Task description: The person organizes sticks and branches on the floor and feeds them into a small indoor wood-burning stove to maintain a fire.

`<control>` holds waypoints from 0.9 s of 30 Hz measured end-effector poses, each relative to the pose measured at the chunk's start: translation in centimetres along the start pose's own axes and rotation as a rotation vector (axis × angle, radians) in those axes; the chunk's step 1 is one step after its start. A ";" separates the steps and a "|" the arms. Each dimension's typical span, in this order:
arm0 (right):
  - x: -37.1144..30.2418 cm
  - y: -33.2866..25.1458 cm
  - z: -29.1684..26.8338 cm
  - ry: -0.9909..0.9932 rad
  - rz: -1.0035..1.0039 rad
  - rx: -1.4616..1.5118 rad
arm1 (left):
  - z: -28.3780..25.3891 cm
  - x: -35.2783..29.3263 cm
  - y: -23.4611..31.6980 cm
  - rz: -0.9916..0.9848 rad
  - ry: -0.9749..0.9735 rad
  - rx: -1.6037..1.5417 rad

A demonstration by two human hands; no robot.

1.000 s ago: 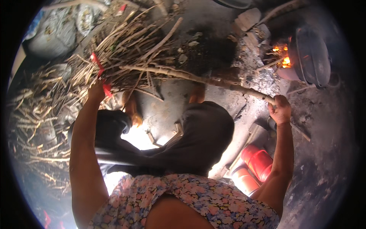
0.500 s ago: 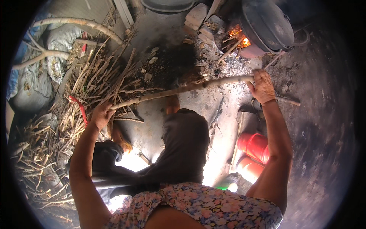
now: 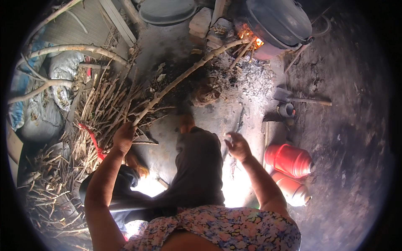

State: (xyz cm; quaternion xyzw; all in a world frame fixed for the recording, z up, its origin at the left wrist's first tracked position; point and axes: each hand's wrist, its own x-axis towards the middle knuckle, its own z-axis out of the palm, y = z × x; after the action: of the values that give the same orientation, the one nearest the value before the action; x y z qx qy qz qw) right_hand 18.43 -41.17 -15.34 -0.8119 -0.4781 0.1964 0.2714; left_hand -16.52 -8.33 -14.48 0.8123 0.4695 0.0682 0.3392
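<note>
A long crooked branch [image 3: 178,79] slants from my left hand up to the fire. My left hand [image 3: 124,137] is closed around its lower end, beside the twig pile. The branch's far tip reaches the flames [image 3: 256,41] beneath a large dark cooking pot [image 3: 278,21]. My right hand [image 3: 238,147] has no hold on anything; its fingers are apart and slightly curled, in the air to the right of my knee. Other burning sticks [image 3: 242,54] poke out from under the pot. Pale ash [image 3: 247,83] is spread in front of the fire.
A heap of twigs [image 3: 100,96] with a red strip [image 3: 90,136] lies at left, near stuffed sacks [image 3: 42,119] and a forked branch [image 3: 46,83]. Two red flasks [image 3: 289,161], a small shovel [image 3: 282,95] and a dark cup [image 3: 286,110] are at right. A lidded pot [image 3: 167,10] stands at the back.
My right hand has let go of the branch and drawn back toward me. The branch has swung from nearly level to pointing at the fire. My left hand still grips it.
</note>
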 end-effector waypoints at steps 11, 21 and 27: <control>-8.5 1.7 2.0 -0.065 0.362 0.222 | 6.9 5.6 10.2 -0.003 -0.004 0.114; -10.2 3.2 3.8 -0.045 0.367 0.272 | 13.6 11.3 20.2 0.003 -0.074 0.112; -10.7 2.3 4.9 -0.106 0.424 0.230 | 15.3 13.8 21.9 -0.075 -0.216 0.097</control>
State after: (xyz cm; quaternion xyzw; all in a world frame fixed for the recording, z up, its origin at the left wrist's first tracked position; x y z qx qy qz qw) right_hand 12.18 -50.27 -20.01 -0.8463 -0.2852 0.3446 0.2894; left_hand 13.29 -11.83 -15.55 0.8124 0.4628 -0.0554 0.3504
